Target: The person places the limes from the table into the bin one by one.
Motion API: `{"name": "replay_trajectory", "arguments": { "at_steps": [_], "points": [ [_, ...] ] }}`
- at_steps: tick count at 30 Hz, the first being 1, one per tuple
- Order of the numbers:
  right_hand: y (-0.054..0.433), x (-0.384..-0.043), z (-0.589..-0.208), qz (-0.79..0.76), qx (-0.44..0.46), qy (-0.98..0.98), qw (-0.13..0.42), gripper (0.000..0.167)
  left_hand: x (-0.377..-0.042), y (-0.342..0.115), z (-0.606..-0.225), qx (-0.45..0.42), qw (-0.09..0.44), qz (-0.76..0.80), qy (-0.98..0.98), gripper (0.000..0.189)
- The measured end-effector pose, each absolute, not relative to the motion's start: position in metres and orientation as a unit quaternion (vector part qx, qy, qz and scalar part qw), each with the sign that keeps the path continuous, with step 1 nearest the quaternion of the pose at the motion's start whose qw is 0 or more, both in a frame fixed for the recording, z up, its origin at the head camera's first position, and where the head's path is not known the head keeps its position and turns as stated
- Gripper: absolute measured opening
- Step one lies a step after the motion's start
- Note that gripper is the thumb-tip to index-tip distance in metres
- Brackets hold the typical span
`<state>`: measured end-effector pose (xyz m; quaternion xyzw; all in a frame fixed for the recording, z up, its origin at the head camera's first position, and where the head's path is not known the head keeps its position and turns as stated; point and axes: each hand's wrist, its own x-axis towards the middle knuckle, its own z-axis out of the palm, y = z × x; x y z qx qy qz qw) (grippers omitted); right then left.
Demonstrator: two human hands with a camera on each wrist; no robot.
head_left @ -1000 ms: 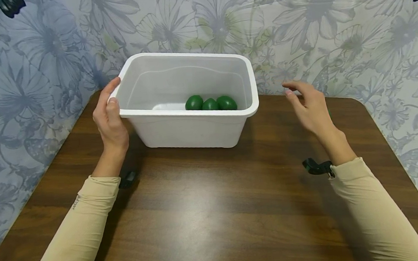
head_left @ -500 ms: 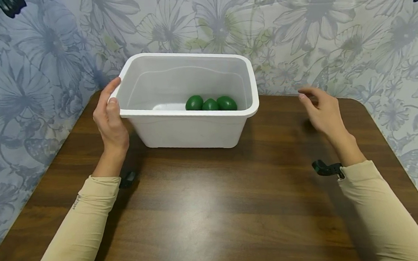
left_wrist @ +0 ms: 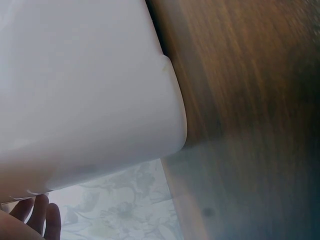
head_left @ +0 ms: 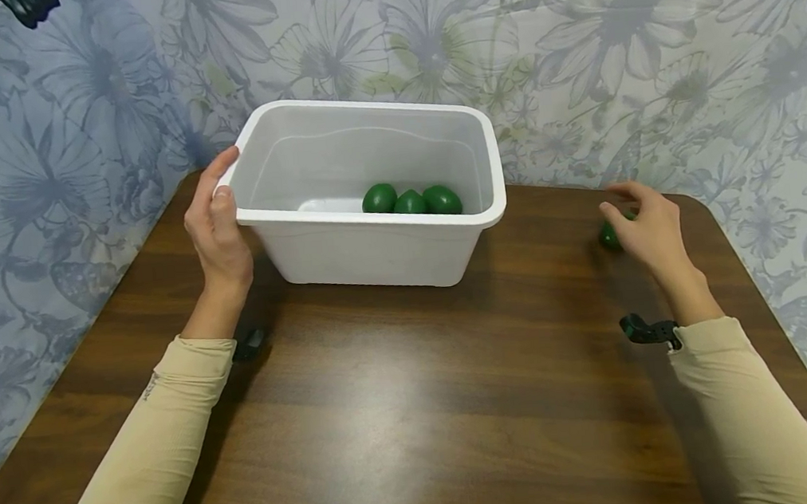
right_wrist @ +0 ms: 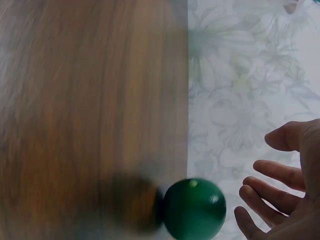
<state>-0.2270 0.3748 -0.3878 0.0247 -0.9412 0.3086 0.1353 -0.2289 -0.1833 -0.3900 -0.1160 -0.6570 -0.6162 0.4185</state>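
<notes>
A white plastic tub (head_left: 367,251) stands at the back of the table, its wall (left_wrist: 90,90) filling much of the left wrist view. My left hand (head_left: 220,228) holds the left end of its rim, thumb near the front corner. Inside the tub lie three glossy green rounded fruits (head_left: 379,198). Another green fruit (head_left: 609,235) rests on the table at the right, partly covered by my right hand (head_left: 654,234) in the head view. From the right wrist, this fruit (right_wrist: 194,209) appears apart from the spread, slightly bent fingers (right_wrist: 275,175).
The dark brown wooden table (head_left: 417,411) ends at the back against a flower-patterned wall (head_left: 618,65). Its right back corner is rounded, close behind my right hand.
My right hand has moved right and toward me, away from the tub, and the green fruit beside it has come into sight. The left hand keeps its hold on the rim.
</notes>
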Motion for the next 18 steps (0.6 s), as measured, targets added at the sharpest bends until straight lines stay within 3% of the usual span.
{"name": "replay_trajectory", "arguments": {
  "at_steps": [8,18],
  "points": [
    [0.392,-0.226,-0.397,0.287,0.013,-0.949,0.129,0.047,-0.229,-0.183,-0.390,-0.116,0.419,-0.617,-0.657,0.060],
    [0.402,-0.225,-0.402,0.243,0.001,-0.968,0.062,0.055,-0.230,-0.184,-0.389,-0.117,0.417,-0.615,-0.658,0.061]
  ]
}}
